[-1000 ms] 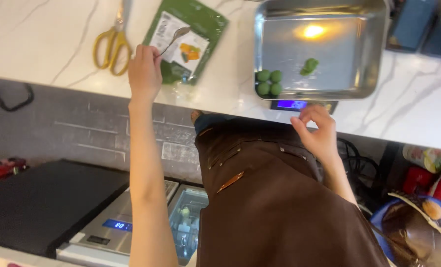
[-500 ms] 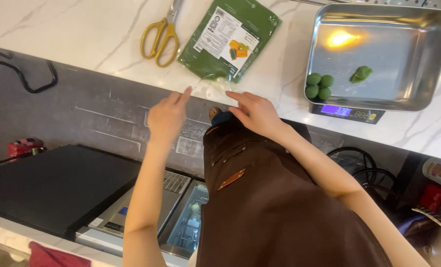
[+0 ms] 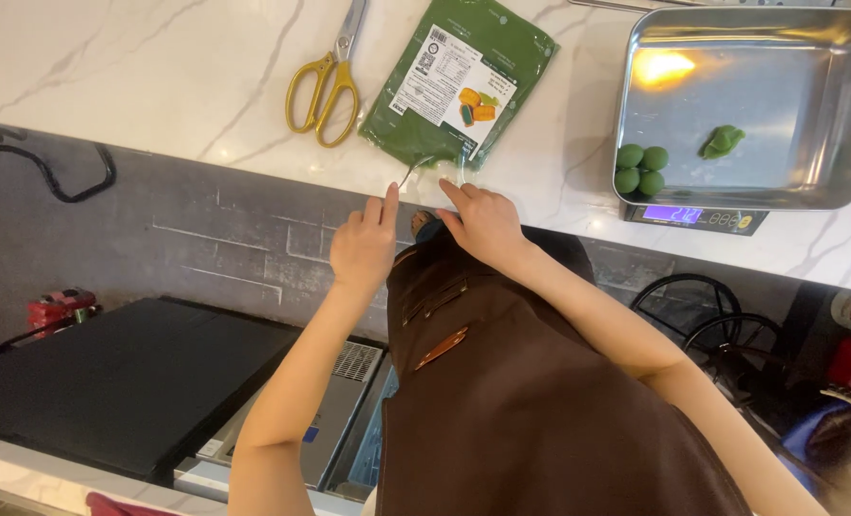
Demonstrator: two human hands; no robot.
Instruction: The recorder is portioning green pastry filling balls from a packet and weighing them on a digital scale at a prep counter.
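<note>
Two hands, left hand (image 3: 366, 247) and right hand (image 3: 483, 222), touch green labelled pouch (image 3: 461, 84).

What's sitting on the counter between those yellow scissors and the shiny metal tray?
In the head view, a flat green plastic pouch with a white label lies between the yellow-handled scissors and the steel tray, on the white marble counter.
</note>
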